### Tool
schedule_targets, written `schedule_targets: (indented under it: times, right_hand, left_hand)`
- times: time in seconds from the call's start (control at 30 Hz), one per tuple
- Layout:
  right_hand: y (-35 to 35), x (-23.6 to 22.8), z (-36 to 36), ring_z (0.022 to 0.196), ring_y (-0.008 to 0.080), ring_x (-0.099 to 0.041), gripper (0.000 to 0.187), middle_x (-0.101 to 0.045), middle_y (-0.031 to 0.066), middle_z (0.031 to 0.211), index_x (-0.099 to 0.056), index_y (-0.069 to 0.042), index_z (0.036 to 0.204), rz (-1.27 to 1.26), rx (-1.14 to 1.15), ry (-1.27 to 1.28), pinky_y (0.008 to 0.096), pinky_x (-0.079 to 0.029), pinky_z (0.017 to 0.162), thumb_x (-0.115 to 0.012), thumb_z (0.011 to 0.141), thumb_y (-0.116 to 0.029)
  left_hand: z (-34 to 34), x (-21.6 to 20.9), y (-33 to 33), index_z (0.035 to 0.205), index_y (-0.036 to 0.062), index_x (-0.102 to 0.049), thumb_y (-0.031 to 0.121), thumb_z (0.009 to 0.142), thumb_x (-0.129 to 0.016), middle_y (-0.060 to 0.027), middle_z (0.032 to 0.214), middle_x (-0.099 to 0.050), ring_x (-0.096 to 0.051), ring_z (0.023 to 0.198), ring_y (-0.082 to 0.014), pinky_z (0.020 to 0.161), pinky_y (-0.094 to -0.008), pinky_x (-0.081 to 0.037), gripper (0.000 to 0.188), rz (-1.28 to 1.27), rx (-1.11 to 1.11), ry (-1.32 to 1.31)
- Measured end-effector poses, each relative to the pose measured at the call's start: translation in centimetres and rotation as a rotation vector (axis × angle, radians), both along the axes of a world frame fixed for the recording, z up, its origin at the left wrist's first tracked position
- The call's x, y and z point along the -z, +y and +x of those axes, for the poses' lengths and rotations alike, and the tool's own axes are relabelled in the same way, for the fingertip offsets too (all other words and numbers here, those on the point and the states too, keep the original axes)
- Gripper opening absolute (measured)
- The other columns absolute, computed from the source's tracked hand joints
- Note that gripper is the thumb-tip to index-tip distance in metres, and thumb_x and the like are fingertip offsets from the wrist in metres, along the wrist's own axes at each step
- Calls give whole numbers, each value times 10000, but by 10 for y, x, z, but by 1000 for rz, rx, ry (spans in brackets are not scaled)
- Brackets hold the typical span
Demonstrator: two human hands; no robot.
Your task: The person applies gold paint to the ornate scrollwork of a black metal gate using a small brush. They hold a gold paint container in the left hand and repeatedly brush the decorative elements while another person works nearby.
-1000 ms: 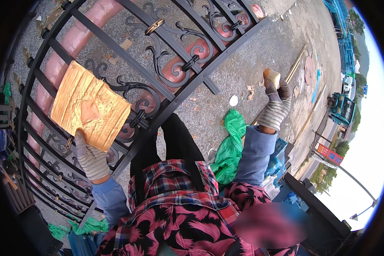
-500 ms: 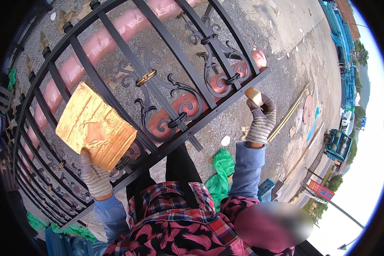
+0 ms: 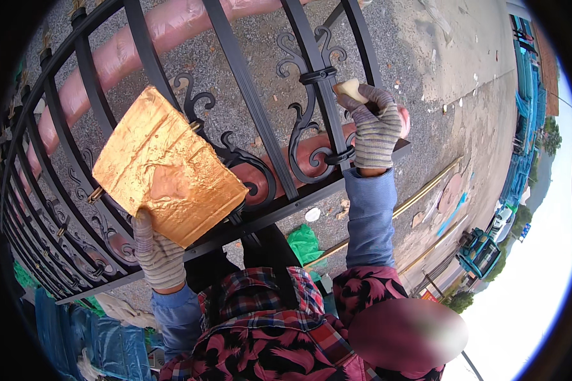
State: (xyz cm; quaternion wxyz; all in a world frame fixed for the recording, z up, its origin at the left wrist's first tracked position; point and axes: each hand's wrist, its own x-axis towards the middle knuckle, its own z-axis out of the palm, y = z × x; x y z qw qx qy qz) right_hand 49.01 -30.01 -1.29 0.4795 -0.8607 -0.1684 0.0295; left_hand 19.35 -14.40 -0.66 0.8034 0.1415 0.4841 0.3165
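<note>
My gloved left hand [image 3: 159,257] grips the lower edge of a gold-smeared board [image 3: 203,190], tilted over the fence. In my gloved right hand [image 3: 375,136] is a small pale sponge [image 3: 351,91], pinched between the fingers, with a tan patch on it. The sponge is just right of a black collar [image 3: 318,76] on an upright bar; whether they touch, I cannot tell. The black metal fence [image 3: 254,95] has scrollwork [image 3: 305,140] between its bars. A gold collar [image 3: 196,127] shows partly from behind the board.
A pink plastic-wrapped roll [image 3: 133,47] lies behind the bars. Green plastic [image 3: 304,244] is by my feet, blue sheeting [image 3: 117,343] at lower left. Long thin strips [image 3: 426,190] lie on the ground at right. A teal truck [image 3: 478,252] stands farther off.
My right hand has moved up from beside the bottom rail, bringing the sponge near the black collar. The board has shifted right in my left hand, and the view has moved.
</note>
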Motion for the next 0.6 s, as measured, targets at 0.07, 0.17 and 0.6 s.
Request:
schedule_targets:
  times: [0.07, 0.17, 0.6]
  right_hand:
    - [6, 9, 3, 760, 163, -572, 311, -588, 76, 861, -612, -20, 878, -32, -23, 34, 275, -481, 698, -777, 614, -22]
    - [9, 23, 0, 744, 195, -581, 294, -593, 96, 865, -621, -22, 858, -108, -60, -10, 290, -480, 673, -777, 609, -27]
    - [10, 31, 11, 763, 293, -582, 263, -595, 138, 865, -606, -43, 870, -490, -155, -390, 364, -486, 672, -738, 645, -70]
  left_hand:
    - [-8, 6, 2, 1275, 15, -408, 302, 822, -628, -119, 1228, -515, -527, 1100, -259, 951, -414, -428, 579, 30, 105, 13]
    - [-14, 11, 2, 1271, 7, -409, 295, 835, -617, -122, 1218, -521, -531, 1095, -258, 944, -414, -434, 562, 37, 109, 49]
    - [-11, 17, -2, 1284, 7, -393, 295, 816, -636, -138, 1214, -521, -544, 1078, -264, 918, -429, -457, 601, -81, 40, -25]
